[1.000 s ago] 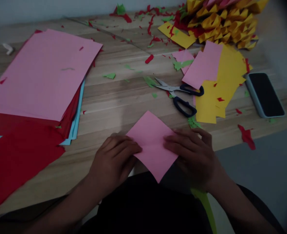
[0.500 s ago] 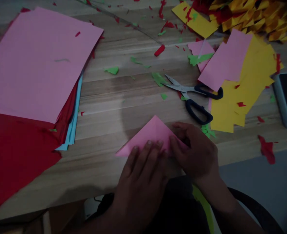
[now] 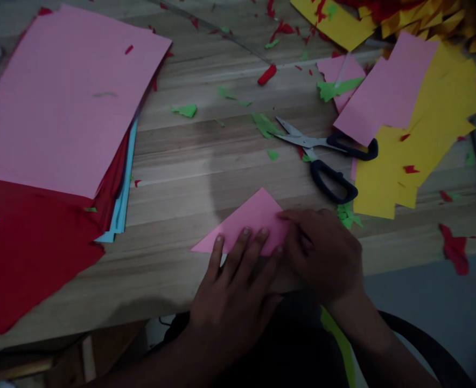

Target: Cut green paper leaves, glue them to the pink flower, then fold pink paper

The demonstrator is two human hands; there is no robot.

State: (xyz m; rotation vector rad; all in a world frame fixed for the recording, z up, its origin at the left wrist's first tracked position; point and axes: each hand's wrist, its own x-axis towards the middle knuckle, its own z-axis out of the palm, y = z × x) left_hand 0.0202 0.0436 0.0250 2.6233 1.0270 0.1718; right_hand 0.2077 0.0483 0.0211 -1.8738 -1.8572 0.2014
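Pink folded triangle (image 3: 251, 223) lies at lower centre of the head view, near the table edge (image 3: 100, 318). Your left hand (image 3: 233, 291) presses it flat, fingers spread; your right hand (image 3: 327, 256) pinches its right corner. Uneven pressure could skew the crease.

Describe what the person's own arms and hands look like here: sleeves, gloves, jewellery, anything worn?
Both the left hand and the right hand are bare: no gloves, and no rings or watch show in the dim light. The forearms are uncovered down to the frame edge, so no sleeves show. Fingers have short, plain nails.
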